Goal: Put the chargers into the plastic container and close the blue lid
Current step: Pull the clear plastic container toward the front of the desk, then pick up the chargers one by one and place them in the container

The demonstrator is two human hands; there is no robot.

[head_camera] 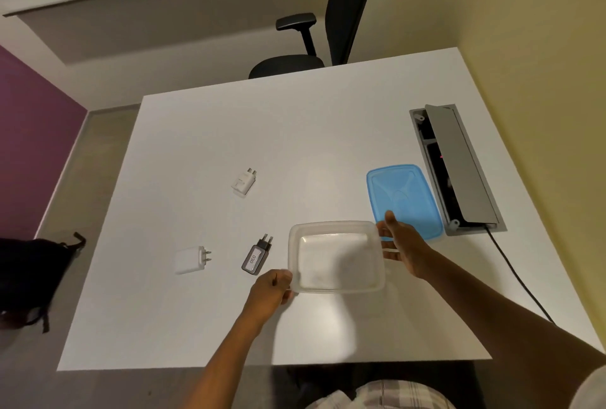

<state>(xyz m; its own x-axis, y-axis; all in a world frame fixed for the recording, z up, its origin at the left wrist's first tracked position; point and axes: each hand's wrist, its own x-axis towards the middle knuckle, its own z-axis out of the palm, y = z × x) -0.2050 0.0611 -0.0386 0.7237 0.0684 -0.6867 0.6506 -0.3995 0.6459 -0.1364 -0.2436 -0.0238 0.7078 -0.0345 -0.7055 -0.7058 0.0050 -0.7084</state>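
A clear plastic container [336, 257] stands open and empty on the white table [295, 133]. My left hand [270, 289] grips its near left corner. My right hand [401, 246] holds its right rim, thumb up. The blue lid [401, 195] lies flat on the table just right of the container, partly behind my right hand. Three chargers lie to the left: a white one [243, 181] farther back, a white one [191, 260] at the left with its prongs pointing right, and a dark grey one [257, 256] close beside the container.
An open grey cable box [455, 165] is sunk into the table at the right, with a black cable [515, 277] running from it. A black office chair [328, 14] stands behind the table. A dark bag [32, 277] lies on the floor at the left.
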